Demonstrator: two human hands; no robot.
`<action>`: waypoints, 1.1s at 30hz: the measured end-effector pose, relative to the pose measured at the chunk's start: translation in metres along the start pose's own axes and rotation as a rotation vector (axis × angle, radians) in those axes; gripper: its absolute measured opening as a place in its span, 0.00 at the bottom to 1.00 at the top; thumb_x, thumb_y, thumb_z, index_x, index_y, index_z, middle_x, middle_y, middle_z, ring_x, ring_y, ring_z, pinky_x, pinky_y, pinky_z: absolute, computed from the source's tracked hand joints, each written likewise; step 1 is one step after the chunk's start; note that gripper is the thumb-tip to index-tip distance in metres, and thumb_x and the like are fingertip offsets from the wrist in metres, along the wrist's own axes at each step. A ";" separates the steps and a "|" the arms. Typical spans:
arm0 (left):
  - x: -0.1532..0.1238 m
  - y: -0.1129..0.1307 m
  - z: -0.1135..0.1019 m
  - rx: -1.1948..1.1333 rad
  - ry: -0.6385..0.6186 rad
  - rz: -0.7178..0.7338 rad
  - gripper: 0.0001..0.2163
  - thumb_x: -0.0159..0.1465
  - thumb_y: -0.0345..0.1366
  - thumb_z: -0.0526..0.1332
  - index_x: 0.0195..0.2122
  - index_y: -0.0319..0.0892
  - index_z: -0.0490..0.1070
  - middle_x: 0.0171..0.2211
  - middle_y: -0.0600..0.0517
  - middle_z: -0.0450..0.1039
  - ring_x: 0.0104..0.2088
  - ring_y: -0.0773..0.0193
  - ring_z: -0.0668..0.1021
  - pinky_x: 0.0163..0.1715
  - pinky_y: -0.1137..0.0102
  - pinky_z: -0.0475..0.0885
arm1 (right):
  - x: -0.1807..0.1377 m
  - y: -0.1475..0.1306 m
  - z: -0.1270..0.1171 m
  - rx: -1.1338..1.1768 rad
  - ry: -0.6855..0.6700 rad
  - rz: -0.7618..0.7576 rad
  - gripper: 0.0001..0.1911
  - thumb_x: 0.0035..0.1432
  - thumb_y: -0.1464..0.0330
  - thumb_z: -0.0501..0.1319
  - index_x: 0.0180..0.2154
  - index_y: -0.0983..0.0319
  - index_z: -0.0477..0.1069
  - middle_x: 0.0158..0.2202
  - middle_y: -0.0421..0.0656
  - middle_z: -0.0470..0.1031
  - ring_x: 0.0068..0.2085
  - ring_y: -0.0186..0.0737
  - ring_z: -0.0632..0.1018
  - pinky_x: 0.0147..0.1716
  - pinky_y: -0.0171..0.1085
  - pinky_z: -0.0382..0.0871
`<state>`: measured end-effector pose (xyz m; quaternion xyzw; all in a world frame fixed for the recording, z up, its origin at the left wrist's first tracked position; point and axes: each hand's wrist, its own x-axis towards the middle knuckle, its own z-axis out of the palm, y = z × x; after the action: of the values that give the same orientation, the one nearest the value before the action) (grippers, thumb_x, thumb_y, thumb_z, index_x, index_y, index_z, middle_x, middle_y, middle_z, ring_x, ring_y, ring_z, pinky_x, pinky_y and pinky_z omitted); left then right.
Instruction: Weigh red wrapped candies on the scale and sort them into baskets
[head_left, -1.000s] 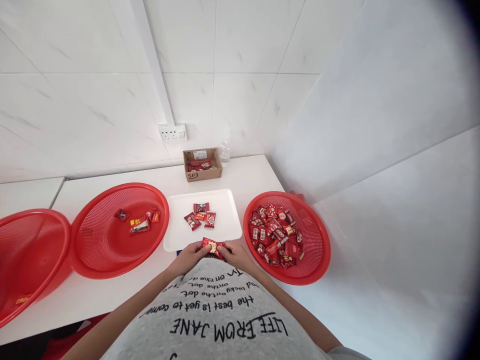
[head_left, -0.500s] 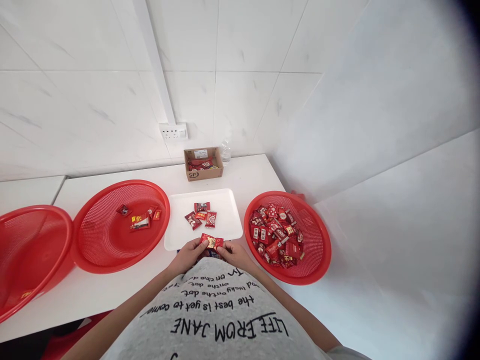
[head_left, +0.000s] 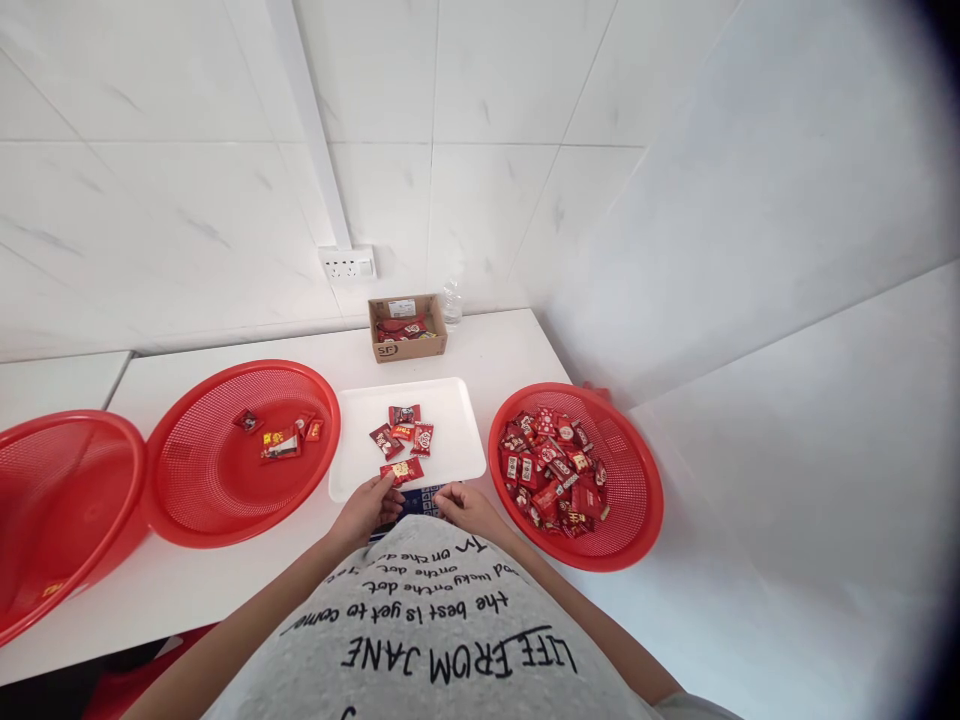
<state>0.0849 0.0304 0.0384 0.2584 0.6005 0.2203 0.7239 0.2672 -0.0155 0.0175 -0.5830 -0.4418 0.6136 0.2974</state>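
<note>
My left hand (head_left: 367, 508) pinches a small red candy packet (head_left: 402, 470) at the near edge of the white tray (head_left: 450, 440). Three more red packets (head_left: 405, 428) lie in the tray's middle. My right hand (head_left: 465, 508) rests just right of the left one at the table's front edge, fingers curled, with nothing visible in them. A red mesh basket (head_left: 645, 480) on the right is filled with several red packets. Another red basket (head_left: 202, 500) on the left holds a few packets (head_left: 281, 440).
A third red basket (head_left: 67, 510) overlaps the left basket at the far left. A small cardboard box (head_left: 407, 328) with red packets stands by the wall, a clear bottle (head_left: 450, 300) beside it. A wall socket (head_left: 347, 263) is above. The tiled wall closes the right side.
Both hands held the red packet a second ago. Now the right hand has let go, and the left hand has moved the packet forward and left onto the tray's near edge.
</note>
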 end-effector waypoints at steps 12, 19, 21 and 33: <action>-0.002 0.002 0.001 -0.074 -0.065 -0.085 0.10 0.62 0.42 0.54 0.31 0.42 0.69 0.23 0.54 0.72 0.22 0.69 0.74 0.24 0.76 0.67 | 0.000 0.006 0.000 0.002 0.011 -0.012 0.10 0.51 0.61 0.58 0.28 0.61 0.66 0.21 0.36 0.69 0.23 0.32 0.70 0.24 0.32 0.62; -0.002 0.002 0.002 -0.096 -0.103 -0.088 0.09 0.59 0.40 0.59 0.37 0.41 0.68 0.27 0.52 0.75 0.25 0.67 0.76 0.27 0.75 0.69 | 0.000 0.006 0.000 0.002 0.010 -0.005 0.07 0.51 0.64 0.58 0.27 0.61 0.66 0.20 0.36 0.69 0.23 0.32 0.69 0.24 0.32 0.61; -0.002 0.001 0.002 -0.096 -0.108 -0.083 0.10 0.58 0.41 0.60 0.37 0.42 0.68 0.27 0.53 0.75 0.24 0.67 0.76 0.27 0.74 0.69 | 0.000 0.005 0.000 0.004 0.008 -0.008 0.07 0.51 0.65 0.58 0.28 0.62 0.66 0.20 0.36 0.69 0.23 0.32 0.69 0.24 0.33 0.61; -0.001 -0.002 0.005 -0.058 -0.134 -0.070 0.13 0.56 0.39 0.63 0.40 0.40 0.68 0.26 0.52 0.75 0.22 0.69 0.75 0.22 0.75 0.65 | -0.002 0.001 -0.001 -0.007 -0.002 -0.015 0.07 0.50 0.64 0.58 0.28 0.61 0.66 0.21 0.37 0.69 0.24 0.34 0.69 0.26 0.34 0.61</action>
<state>0.0891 0.0278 0.0392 0.2304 0.5528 0.1942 0.7769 0.2688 -0.0177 0.0182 -0.5802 -0.4485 0.6104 0.2994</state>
